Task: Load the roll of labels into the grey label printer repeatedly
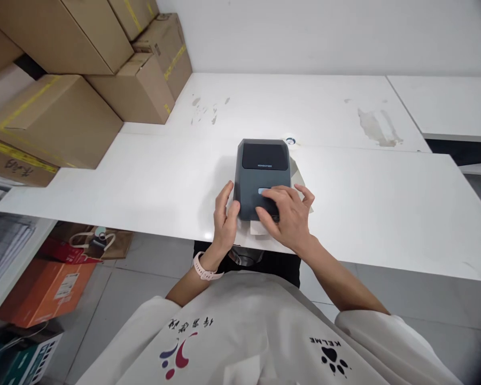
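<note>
A dark grey label printer [253, 182] rests on the white table, with a dark window in its lid and a small light button [261, 191]. My left hand [225, 220] is at the printer's left side, thumb against its lower left edge, fingers apart and grasping nothing. My right hand [291, 214] lies over the lower right of the printer. Its index fingertip is at the button and its thumb near the front edge; the fingers are spread. A white paper strip [258, 229] shows at the printer's front. Part of a greyish sheet [297, 174] sticks out at its right.
A small ring-shaped item [291, 141] lies just behind the printer. Cardboard boxes [60, 115] are stacked at the left end of the table [369, 214]. Below on the left are an orange box [48, 286] and a bag [116, 243]. A white wall rises behind.
</note>
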Motion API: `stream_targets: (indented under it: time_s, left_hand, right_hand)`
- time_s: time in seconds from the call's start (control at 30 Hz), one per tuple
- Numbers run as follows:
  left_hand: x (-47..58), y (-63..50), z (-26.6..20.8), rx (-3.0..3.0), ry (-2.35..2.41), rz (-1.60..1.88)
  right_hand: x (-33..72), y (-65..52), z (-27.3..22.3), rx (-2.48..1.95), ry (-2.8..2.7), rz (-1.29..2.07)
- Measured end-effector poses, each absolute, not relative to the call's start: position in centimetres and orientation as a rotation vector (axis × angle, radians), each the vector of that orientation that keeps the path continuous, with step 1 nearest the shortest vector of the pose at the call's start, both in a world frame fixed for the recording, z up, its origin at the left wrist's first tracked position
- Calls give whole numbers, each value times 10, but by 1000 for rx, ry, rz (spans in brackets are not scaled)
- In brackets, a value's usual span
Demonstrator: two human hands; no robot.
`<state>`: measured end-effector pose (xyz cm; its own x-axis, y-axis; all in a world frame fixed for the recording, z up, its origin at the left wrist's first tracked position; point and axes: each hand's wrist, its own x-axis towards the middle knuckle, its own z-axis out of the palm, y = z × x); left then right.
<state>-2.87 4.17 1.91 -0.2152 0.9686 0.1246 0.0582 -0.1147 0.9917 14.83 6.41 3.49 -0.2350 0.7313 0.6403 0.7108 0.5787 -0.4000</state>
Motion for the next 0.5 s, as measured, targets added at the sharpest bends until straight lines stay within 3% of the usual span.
stream_targets:
  time_s: [0.27,0.5]
  left_hand:
    - [-21,54,38,1238,1168,1494]
    - [-41,139,62,1402,1071,1516]
  right_hand:
    - [159,53,16,-1226,-1410,547]
    - [171,132,72,-1244,-1560,346]
